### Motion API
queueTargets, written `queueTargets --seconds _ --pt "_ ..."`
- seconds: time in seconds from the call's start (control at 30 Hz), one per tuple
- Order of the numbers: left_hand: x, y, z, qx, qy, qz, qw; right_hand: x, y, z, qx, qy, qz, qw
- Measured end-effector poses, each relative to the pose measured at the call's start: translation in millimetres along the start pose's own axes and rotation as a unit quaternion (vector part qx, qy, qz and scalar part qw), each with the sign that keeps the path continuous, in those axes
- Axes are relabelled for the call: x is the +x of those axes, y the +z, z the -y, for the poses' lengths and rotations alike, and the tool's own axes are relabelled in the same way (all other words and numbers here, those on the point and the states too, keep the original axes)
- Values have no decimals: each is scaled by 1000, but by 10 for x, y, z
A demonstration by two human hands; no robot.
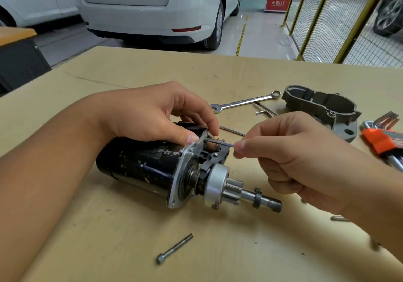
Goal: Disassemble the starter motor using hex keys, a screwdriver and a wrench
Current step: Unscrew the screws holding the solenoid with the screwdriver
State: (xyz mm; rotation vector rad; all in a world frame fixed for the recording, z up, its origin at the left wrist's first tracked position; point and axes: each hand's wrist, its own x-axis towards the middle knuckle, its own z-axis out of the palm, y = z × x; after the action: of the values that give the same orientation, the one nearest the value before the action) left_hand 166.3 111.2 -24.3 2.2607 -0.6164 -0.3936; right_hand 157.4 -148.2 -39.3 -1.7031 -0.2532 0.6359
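The heavy, rigid black cylindrical starter motor (141,164) lies on the tan surface (218,249), steadied by the left hand (152,116) curled over its body. The right hand (290,150) pinches a thin steel rod (220,143) — probably a through-bolt — best gripped near its end.

One starter motor (152,168), one wrench (244,101), one housing cover (322,107), one hex-key set (383,137), one loose bolt (174,249), two cars (152,9).

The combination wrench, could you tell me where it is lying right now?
In the head view the combination wrench lies flat on the table, right of centre, beyond both hands, just left of the removed grey housing.
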Motion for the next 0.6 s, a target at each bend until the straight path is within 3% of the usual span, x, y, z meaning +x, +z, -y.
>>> queueTargets --seconds 0.6 --pt "0 6 -5 -15 3 14 1000 6 14 -36 -19 -37 -10 999"
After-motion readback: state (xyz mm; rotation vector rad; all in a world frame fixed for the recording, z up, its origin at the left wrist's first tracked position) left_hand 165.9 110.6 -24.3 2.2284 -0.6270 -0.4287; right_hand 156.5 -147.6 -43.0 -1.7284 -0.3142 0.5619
